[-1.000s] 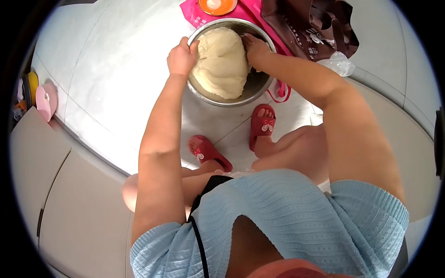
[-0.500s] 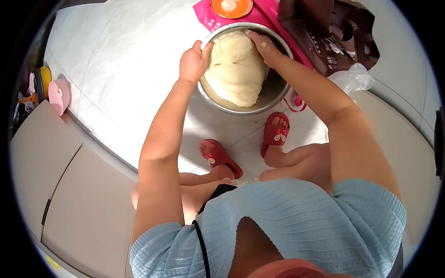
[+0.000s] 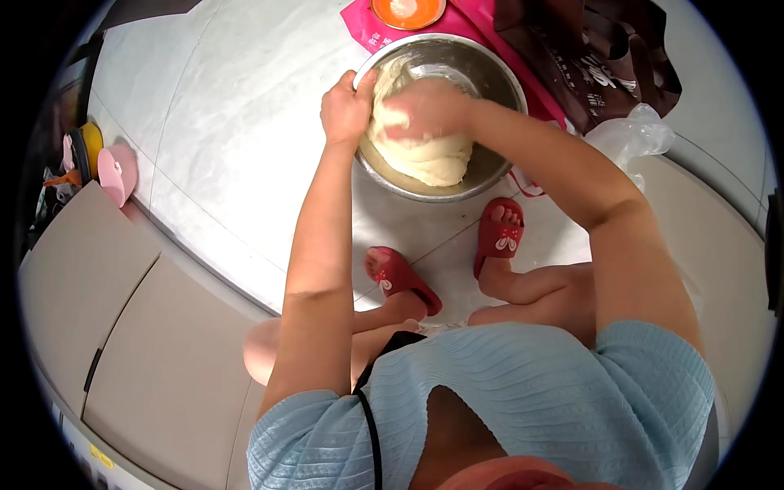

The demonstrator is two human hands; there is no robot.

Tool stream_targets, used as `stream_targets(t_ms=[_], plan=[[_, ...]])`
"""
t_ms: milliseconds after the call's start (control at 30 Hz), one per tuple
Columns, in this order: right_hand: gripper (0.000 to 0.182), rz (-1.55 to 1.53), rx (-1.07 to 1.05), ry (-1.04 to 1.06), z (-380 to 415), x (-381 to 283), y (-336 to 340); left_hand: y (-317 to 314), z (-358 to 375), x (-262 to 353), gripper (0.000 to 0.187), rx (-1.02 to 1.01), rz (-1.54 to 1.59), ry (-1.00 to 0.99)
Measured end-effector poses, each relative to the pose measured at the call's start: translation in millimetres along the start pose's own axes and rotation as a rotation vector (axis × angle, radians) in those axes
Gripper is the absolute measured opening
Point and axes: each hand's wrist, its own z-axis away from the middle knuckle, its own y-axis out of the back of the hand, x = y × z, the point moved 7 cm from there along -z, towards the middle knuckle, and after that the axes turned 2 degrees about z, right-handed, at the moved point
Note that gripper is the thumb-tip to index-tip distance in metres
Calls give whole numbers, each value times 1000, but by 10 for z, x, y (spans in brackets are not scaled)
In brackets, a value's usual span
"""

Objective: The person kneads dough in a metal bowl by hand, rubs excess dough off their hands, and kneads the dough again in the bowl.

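A metal bowl (image 3: pixel 495 159) stands on the floor between and beyond my feet, holding a big pale lump of dough (image 3: pixel 433 162). My left hand (image 3: pixel 347 112) is closed on the bowl's left rim, thumb on the inner side. Over the dough, my right hand (image 3: pixel 431 110) is smeared by motion and touches its upper part. The fingers of that hand cannot be made out. The dough lies against the left and near side of the bowl, with bare metal showing at the far right.
Beyond the bowl lie a pink bag (image 3: pixel 474 18), an orange dish (image 3: pixel 416 14) with something white in it, and a dark brown bag (image 3: pixel 563 57). Clear plastic (image 3: pixel 633 135) lies to the right. Cabinets (image 3: pixel 171 351) flank me; red slippers (image 3: pixel 400 278) are on my feet.
My right hand has left the bowl's far right rim and moved left onto the dough. The dough's far part is pulled in to the left. My left hand keeps hold of the rim.
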Motion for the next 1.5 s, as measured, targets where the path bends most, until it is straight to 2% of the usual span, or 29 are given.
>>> stream_targets(t_ms=[33, 67, 133, 167, 233, 333, 467, 533, 567, 633, 667, 733, 867, 967, 1033, 1167, 1200, 1267, 1333, 1367, 1433, 1467, 1500], plan=[[38, 109, -50, 115, 60, -171, -47, -2, -6, 13, 44, -2, 4, -2], [38, 107, -54, 110, 107, -247, -91, -3, 13, -1, 44, -13, 21, 18], [30, 317, -239, 264, 194, -455, -332, 8, 9, -4, 45, -25, 39, 32], [30, 318, -240, 258, 219, -542, -379, 16, 10, 7, 45, -12, 13, 21], [23, 548, -421, 156, 283, -593, -547, -3, 7, -16, 45, -2, -2, 11], [17, 593, -508, 104, 269, -596, -645, 13, -4, -12, 45, -13, -5, -7], [18, 684, -450, 2, 79, -396, -969, 42, 13, 69, 44, -47, -69, -2], [21, 831, -389, -8, -36, -381, -1015, 56, 18, 60, 42, -25, -64, -13], [21, 823, -391, -6, -95, -336, -1076, 44, 4, 42, 42, -29, -69, -9], [19, 743, -242, -82, -213, -235, -1070, 36, 7, 32, 43, -7, -77, -25], [19, 740, -243, -81, -226, -147, -1088, 36, 1, 17, 43, -9, -79, -23], [18, 576, -411, 77, -149, -133, -1051, 42, 2, 48, 43, 14, -125, -88], [16, 505, -432, 116, -60, -146, -915, 49, 63, 70, 45, 58, -139, -111], [14, 555, -382, 71, -54, -185, -913, 73, 47, 84, 46, 55, -172, -96], [21, 639, -493, -35, 42, -270, -893, 83, 58, 66, 46, 57, -174, -90], [33, 674, -372, 19, 751, -475, -652, 28, 166, 1, 46, 64, -125, -47], [37, 635, -152, 198, 941, -620, -417, 47, 173, -1, 46, 68, -133, -49], [42, 602, 65, 378, 1062, -792, -96, 63, 162, 14, 46, 80, -129, -57], [37, 628, -134, 273, 992, -705, -52, 71, 146, 23, 45, 83, -143, -61], [37, 631, -133, 274, 921, -722, -40, 62, 129, 11, 45, 86, -142, -62], [33, 479, -393, -207, 769, -426, -153, 48, 143, 0, 45, 76, -125, -59], [33, 471, -398, -205, 748, -351, -214, 27, 155, -19, 45, 71, -130, -53], [29, 414, -357, -357, 737, -154, -270, 26, 166, -16, 45, 74, -125, -51]])
